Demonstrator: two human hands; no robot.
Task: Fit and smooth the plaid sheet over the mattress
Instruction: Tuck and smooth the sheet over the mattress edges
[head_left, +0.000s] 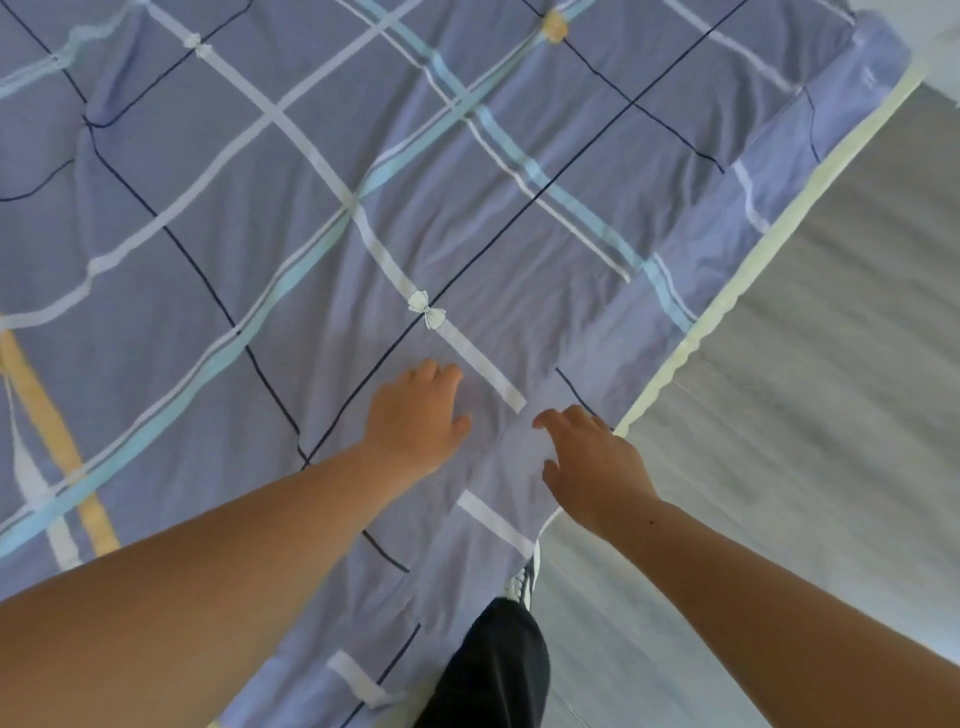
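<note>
Across the mattress top lies the plaid sheet (270, 218), covering nearly all that shows. Along the right edge its border is doubled back in a paler flap. This leaves the cream scalloped rim of the mattress (691, 345) bare above the grey floor (831, 415). Soft wrinkles run through the cloth toward the far left side, and finer ones fan out around the printed bow (427, 309).

Both hands work close to the near right edge. The left hand (415, 410) sits knuckles up on the sheet with its fingers bent under. Whether they pinch a fold or only press cannot be told. The right hand (592, 457) lies just beside it on the doubled flap, fingers loosely spread and flat on the cloth, closed on nothing.

The main risk, as I judge it, is smoothing before the flap is turned out. Pressing there would set the fold in as a crease and leave the rim uncovered. A hard tug toward this edge could also drag slack off the far side. The person's dark trouser leg (498, 670) stands against the hanging cloth and may trap it.
</note>
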